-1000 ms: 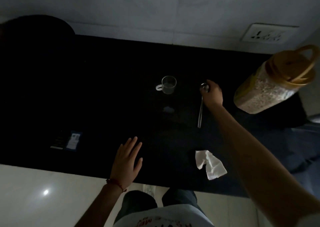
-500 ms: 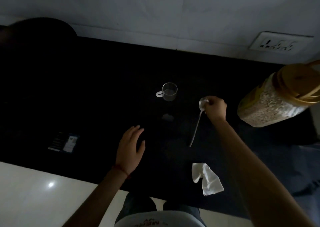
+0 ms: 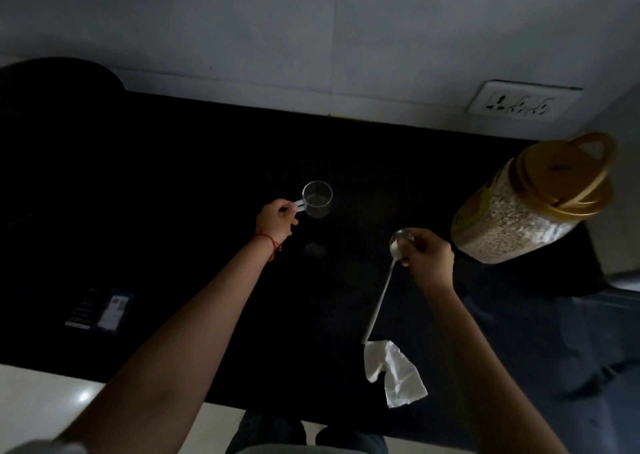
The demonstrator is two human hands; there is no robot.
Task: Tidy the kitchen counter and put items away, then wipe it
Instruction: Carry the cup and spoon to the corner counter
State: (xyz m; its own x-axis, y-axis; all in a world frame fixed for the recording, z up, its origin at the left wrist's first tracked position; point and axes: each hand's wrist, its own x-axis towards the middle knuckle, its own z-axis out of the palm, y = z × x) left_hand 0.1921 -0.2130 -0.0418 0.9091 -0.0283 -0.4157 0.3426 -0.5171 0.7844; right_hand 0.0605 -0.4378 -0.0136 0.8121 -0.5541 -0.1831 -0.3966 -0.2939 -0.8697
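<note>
On the dark counter (image 3: 173, 183), left of the grain jar (image 3: 526, 204), my left hand (image 3: 275, 219) pinches the handle of a small clear glass cup (image 3: 317, 199). Between cup and jar, my right hand (image 3: 429, 257) grips a long metal spoon (image 3: 382, 287) by its bowl, handle pointing down toward a crumpled white tissue (image 3: 394, 372).

No text legible anywhere. Dark packet (image 3: 99, 309) lying flat on black surface (image 3: 180, 183), left side: pale label panel with print, too small and dim to make out. Jar (image 3: 526, 207) at right: yellow label strip along its side, lettering unreadable. Wall socket plate (image 3: 512, 104): only pin holes, no markings discernible.
</note>
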